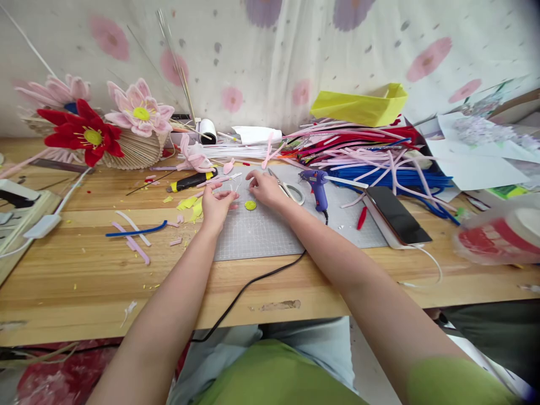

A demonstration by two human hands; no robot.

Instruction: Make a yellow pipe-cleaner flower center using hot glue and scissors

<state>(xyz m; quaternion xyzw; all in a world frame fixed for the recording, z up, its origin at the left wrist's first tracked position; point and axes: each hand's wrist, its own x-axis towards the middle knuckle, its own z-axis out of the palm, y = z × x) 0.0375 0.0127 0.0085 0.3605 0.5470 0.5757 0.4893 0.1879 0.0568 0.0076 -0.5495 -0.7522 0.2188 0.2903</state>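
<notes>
Thin white strands [237, 183] rise from between the thumb and fingers of my left hand [216, 203], which is closed in a pinch on them. Just to the right, my right hand [265, 188] has its fingers curled toward the strands; whether anything is between its fingertips is too small to make out. A yellow-green disc [250, 205] lies flat on the grey cutting mat [261, 242], below and between both hands. Scissors [293, 193] rest beside my right hand, partly covered by it. A purple glue gun [316, 188] lies farther right, a white glue stick projecting from it.
A black and yellow cutter [192, 180] and yellow scraps [189, 206] lie left of my hands. Pipe cleaners [358, 152] are piled behind the mat. A phone [397, 215] and a plastic cup [500, 233] stand right. Fuzzy flowers [90, 136] fill the back left. A black cable [253, 279] crosses the front.
</notes>
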